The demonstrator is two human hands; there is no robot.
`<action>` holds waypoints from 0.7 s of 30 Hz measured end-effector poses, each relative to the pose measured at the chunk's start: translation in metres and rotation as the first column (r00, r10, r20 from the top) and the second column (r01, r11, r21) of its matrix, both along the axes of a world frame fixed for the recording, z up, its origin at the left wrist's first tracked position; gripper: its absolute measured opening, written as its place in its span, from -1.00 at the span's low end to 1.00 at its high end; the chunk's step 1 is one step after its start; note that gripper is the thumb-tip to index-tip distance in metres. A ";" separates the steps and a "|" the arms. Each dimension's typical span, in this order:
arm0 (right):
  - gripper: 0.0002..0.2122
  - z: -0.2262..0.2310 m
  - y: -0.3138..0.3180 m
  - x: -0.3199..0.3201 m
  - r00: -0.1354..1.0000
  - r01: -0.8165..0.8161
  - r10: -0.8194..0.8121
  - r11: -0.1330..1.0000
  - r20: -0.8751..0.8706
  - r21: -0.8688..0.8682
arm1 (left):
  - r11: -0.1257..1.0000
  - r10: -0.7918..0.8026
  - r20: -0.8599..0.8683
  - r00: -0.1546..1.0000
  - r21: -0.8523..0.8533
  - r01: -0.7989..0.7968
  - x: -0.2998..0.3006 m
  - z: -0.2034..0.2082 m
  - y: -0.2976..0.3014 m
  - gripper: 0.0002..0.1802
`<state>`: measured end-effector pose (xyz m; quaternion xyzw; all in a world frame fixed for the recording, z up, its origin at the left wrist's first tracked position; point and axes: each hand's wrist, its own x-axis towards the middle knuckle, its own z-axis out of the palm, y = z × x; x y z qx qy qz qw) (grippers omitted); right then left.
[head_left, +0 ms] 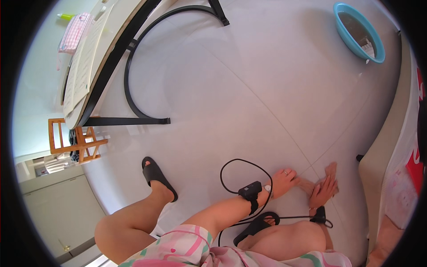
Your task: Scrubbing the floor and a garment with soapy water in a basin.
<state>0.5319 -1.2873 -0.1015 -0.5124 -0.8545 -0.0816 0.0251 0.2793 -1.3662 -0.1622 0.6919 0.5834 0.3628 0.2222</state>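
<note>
Low at the right, a pinkish-brown, crumpled cloth (330, 169) lies on the floor. My left hand (283, 181), with a ring on one finger, has its fingers curled at the cloth's left end. Over the middle of the cloth, my right hand (323, 194) presses down with fingers stretched out and slightly apart. A black device (250, 190) is strapped to my left forearm, and its black cable loops around that arm. Another black device (317, 214) sits at my right wrist. The part of the cloth under my right palm is hidden.
A light blue basin (341, 31) holding murky water stands far right. Beige furniture (382, 147) borders the right side. Black curved table legs (127, 73) reach onto the floor at left, beside a wooden chair (57, 135). My slippered feet (160, 178) are apart on the grey tiles.
</note>
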 end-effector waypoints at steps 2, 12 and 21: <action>-0.44 -0.008 -0.043 0.005 0.995 0.098 -0.098 0.995 -0.024 0.006 | 0.991 -0.133 0.047 0.990 -0.018 0.134 0.000 -0.003 -0.008 -0.67; -0.49 -0.054 -0.068 -0.140 0.994 -0.054 0.025 0.959 -0.106 -0.277 | 0.965 0.127 0.205 0.971 -0.252 -0.073 -0.113 -0.015 -0.016 -0.56; -0.73 -0.030 0.020 -0.231 0.810 -0.555 0.248 0.618 -0.532 -0.556 | 0.923 0.305 0.330 0.893 -0.333 -0.192 -0.147 -0.029 0.031 -0.08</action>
